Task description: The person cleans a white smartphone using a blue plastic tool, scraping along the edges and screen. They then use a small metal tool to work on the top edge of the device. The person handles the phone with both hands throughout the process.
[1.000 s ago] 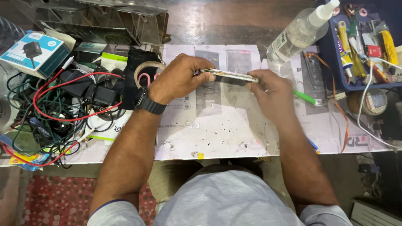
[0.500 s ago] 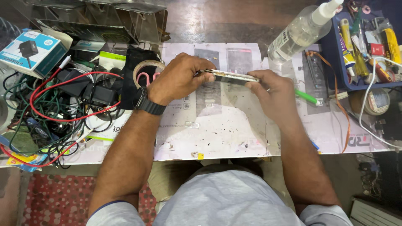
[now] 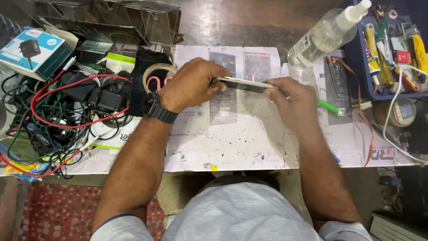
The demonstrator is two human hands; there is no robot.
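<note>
Over the mat (image 3: 232,143): both hands clamp a phone (image 3: 243,84) edge-on.
L hand (image 3: 191,85) & R hand (image 3: 292,98) closed on its ends; looks mid-pry, next needs steady grip.

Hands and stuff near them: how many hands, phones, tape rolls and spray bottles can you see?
hands: 2, left hand and right hand, both holding the phone
phone: 1
tape rolls: 2
spray bottle: 1
Total: 6

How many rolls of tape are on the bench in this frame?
2. One tape roll lies just beyond the left hand, beside the wristwatch. The other tape roll sits at the right edge, below the blue tray. The cable tangle could hide more.
</note>
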